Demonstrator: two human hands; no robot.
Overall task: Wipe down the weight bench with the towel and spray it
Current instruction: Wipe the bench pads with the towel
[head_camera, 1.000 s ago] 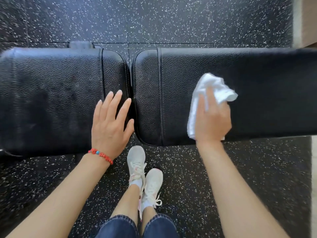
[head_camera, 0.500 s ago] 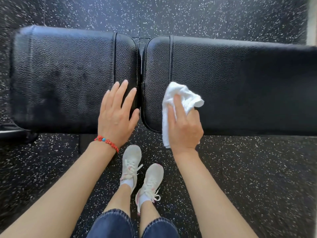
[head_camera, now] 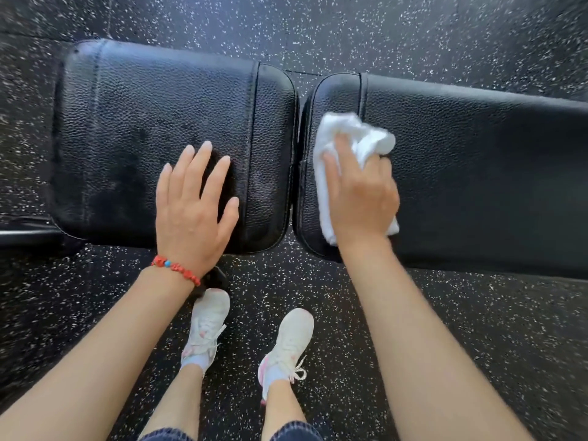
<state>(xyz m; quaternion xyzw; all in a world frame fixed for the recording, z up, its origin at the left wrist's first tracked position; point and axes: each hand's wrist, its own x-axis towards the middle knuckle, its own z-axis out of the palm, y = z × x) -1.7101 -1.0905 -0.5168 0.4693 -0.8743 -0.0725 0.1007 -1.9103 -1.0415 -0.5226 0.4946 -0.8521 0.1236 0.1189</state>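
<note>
A black padded weight bench lies across the view in two cushions: a shorter seat pad [head_camera: 133, 122] on the left and a long back pad [head_camera: 477, 160] on the right, with a narrow gap between them. My right hand [head_camera: 362, 198] presses a crumpled white towel [head_camera: 353, 135] flat on the left end of the back pad, close to the gap. My left hand [head_camera: 194, 205], with a red bead bracelet at the wrist, rests flat with fingers spread on the seat pad's near edge. No spray bottle is in view.
Black rubber floor with white speckles [head_camera: 477, 329] surrounds the bench. My two white sneakers [head_camera: 286, 342] stand just in front of the gap. A dark bench frame part [head_camera: 28, 232] sticks out at the left edge.
My right hand slid the towel leftward along the back pad toward the gap, then stayed near that end. My left hand stays flat on the seat pad. The view shifted.
</note>
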